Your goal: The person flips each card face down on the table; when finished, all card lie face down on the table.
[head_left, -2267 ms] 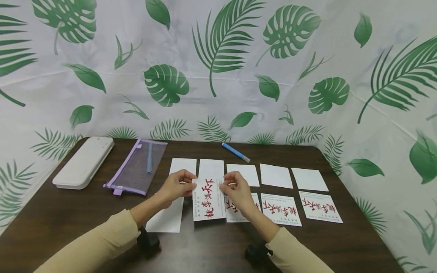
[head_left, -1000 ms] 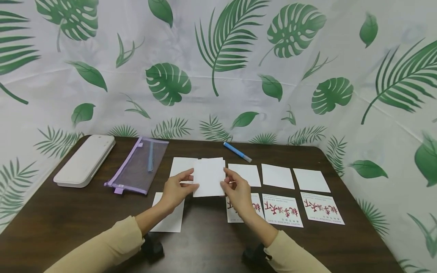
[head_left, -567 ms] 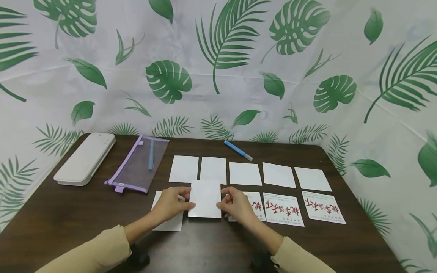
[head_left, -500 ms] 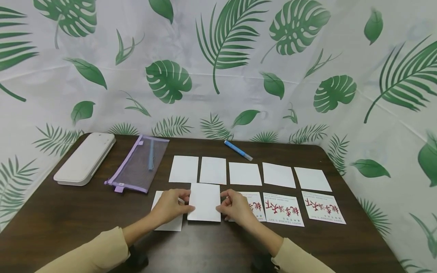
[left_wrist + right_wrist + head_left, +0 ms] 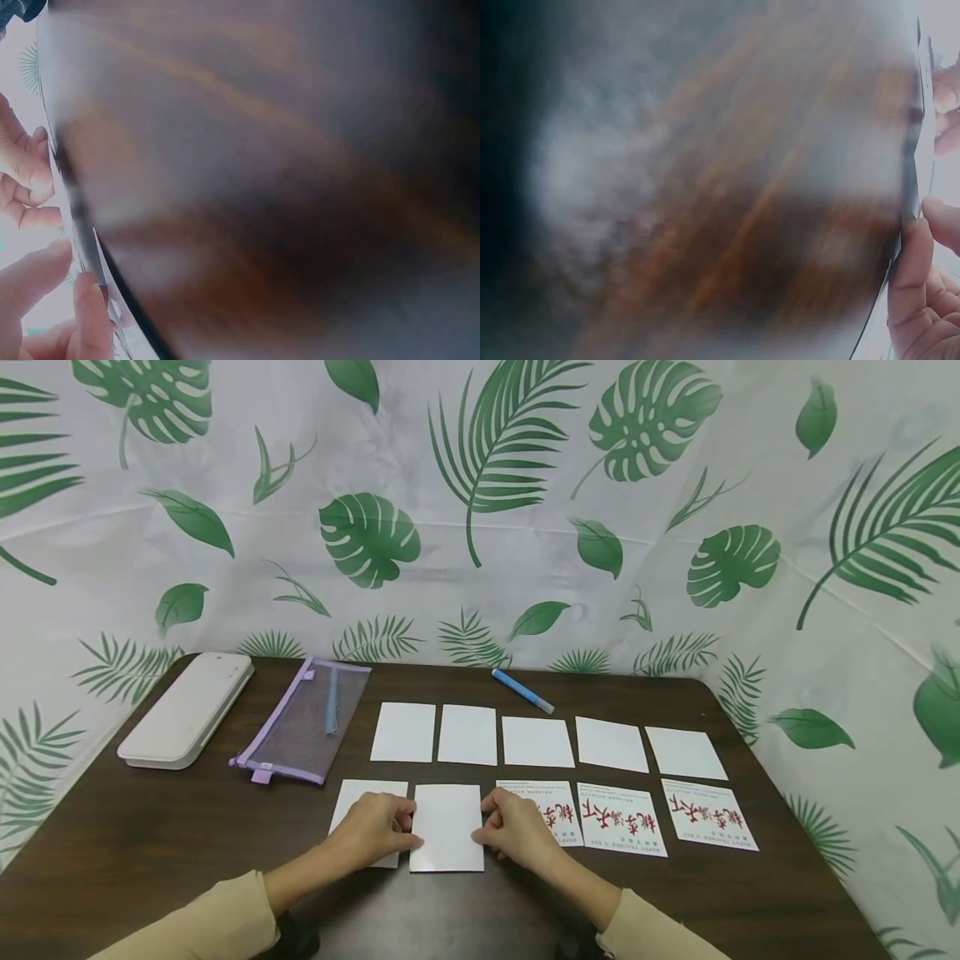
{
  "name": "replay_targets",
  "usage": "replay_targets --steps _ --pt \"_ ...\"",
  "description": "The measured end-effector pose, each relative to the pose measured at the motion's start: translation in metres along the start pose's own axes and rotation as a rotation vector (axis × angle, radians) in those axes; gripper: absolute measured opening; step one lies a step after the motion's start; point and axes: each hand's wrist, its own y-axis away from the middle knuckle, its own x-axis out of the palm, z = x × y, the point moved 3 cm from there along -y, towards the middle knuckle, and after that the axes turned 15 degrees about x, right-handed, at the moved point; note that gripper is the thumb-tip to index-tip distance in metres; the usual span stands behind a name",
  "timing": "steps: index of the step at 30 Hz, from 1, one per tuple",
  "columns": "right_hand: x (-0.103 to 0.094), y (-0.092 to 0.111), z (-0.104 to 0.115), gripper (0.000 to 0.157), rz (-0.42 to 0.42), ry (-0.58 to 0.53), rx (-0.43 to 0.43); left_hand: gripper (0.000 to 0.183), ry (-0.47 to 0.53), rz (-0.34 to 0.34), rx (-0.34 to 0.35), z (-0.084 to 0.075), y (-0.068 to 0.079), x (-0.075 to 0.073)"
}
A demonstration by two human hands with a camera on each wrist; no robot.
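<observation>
Moved closer, one white card (image 5: 447,828) is pinched at its sides by both hands (image 5: 375,827) (image 5: 519,828)

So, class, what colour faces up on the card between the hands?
Plain white; the card shows best in the head view.

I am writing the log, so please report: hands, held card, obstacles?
Left hand, right hand: pinching held card by opposite edges. Blank side up, near row. Nothing lying on it.

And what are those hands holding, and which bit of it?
A white card: the left hand pinches its left edge, the right hand its right edge.
</observation>
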Motion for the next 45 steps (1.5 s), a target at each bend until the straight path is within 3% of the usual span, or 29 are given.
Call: replay_targets --steps 11,17,19,22,25,28,32,36,45 --pt "0.003 -0.001 0.002 0.028 -0.037 0.064 -0.009 0.03 -0.152 0.049 0.066 -0.001 -0.003 0.003" --pt "-0.002 0.0 0.001 0.03 -0.069 0.09 -0.031 0.023 -0.172 0.057 0.083 -0.003 -0.006 0.002" --pt "-0.012 -0.001 -0.003 0.033 -0.104 0.091 -0.044 0.017 -0.151 0.048 0.086 -0.004 -0.012 0.001" --pt "-0.038 -0.003 -0.014 0.033 -0.207 0.083 -0.05 0.031 -0.072 0.035 0.105 -0.008 -0.027 0.001" --pt "-0.064 -0.005 -0.035 0.031 -0.291 0.075 0.001 0.041 0.011 0.055 0.129 -0.014 -0.047 0.009" --pt "-0.079 -0.007 -0.056 0.033 -0.29 0.073 0.082 0.047 0.053 0.095 0.122 -0.019 -0.063 0.023" --pt "-0.085 -0.009 -0.072 0.039 -0.246 0.084 0.124 0.057 0.068 0.126 0.089 -0.022 -0.077 0.04" --pt "-0.087 -0.011 -0.076 0.039 -0.263 0.115 0.108 0.062 0.074 0.141 0.076 -0.024 -0.087 0.051" --pt "-0.088 -0.013 -0.077 0.036 -0.269 0.15 0.129 0.05 0.013 0.193 0.054 -0.028 -0.097 0.062"
